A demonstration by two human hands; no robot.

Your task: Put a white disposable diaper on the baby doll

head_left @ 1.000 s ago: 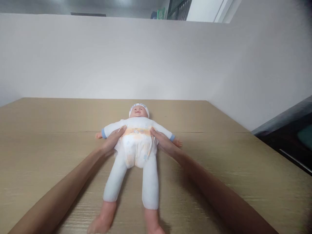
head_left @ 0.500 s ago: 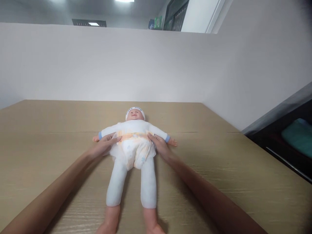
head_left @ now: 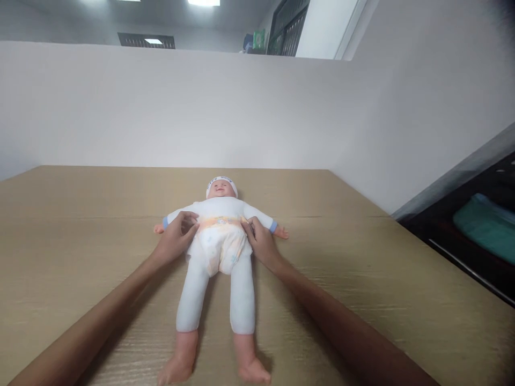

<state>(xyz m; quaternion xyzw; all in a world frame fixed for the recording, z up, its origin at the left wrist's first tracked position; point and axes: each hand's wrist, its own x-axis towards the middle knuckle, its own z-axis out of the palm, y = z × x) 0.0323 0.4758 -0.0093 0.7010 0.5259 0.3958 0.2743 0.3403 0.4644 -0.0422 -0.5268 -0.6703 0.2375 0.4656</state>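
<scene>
Tan table (head_left: pixel 100 241) bears a doll (head_left: pixel 221 206) — diaper (head_left: pixel 220 247) white, orange-banded.

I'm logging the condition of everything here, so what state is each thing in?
Doll: lying face up, arms spread, feet bare.
Diaper: on the doll, over its white clothes; fastening hidden by the hands.
White cap: on the doll's head.
Left hand: fingers curled, at one end of the diaper's waistband.
Right hand: fingers bent, at the other end.
Ceiling light: lit.
</scene>
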